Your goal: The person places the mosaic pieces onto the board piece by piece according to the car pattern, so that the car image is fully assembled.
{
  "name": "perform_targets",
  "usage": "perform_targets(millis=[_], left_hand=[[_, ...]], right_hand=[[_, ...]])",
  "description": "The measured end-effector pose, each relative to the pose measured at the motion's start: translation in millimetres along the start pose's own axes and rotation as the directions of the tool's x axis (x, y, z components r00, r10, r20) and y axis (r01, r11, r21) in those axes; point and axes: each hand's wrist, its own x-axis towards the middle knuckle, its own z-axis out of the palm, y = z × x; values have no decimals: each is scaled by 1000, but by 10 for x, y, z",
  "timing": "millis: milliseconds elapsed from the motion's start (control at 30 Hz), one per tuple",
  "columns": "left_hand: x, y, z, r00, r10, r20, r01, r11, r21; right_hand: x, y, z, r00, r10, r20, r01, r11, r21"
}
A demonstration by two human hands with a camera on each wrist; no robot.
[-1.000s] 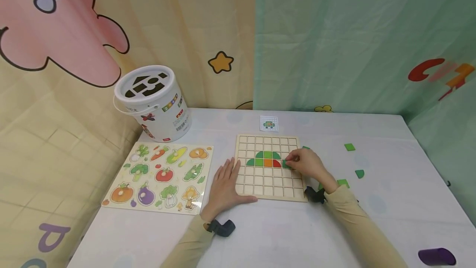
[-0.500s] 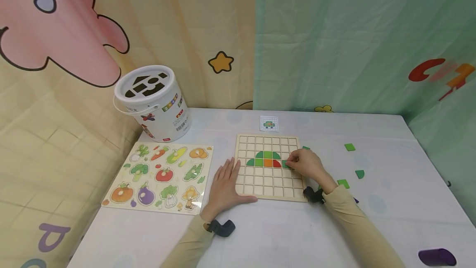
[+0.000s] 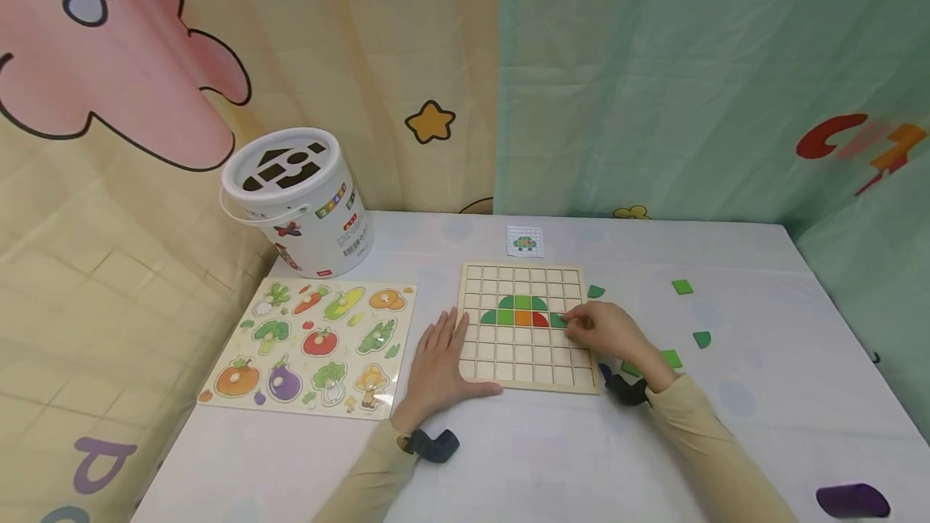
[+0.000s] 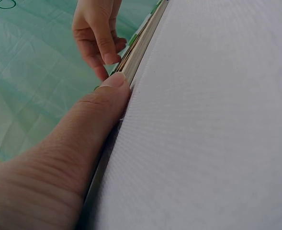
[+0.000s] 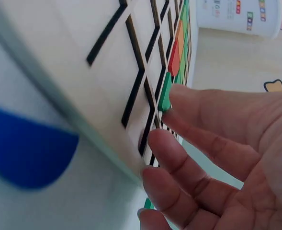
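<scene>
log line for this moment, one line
left hand flat, steadying grid board | right hand fingertips on green piece | loose green pieces on table

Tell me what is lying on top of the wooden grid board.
On the grid board lie green, orange and red tiles. The right hand touches the rightmost green tile and covers squares beside it.

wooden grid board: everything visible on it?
The wooden grid board lies flat on the white table, a pale square tray of small cells. Green, orange and red tiles form a dome in the upper middle rows. The left hand rests flat on its left edge; the right hand touches the rightmost green tile.
</scene>
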Motion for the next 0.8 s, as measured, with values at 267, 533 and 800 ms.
perform_targets(millis=[267, 533, 800], left_hand=[[-4, 5, -6, 1000, -14, 19, 13, 1000, 4], [-2, -1, -5, 1000, -11, 19, 10, 1000, 16], [0, -12, -1, 1000, -11, 26, 11, 1000, 15]], right_hand=[[-195, 158, -168, 999, 21, -48, -21, 1000, 1], [-365, 500, -422, 984, 105, -141, -108, 994, -13], [-585, 772, -661, 971, 171, -167, -176, 984, -17]])
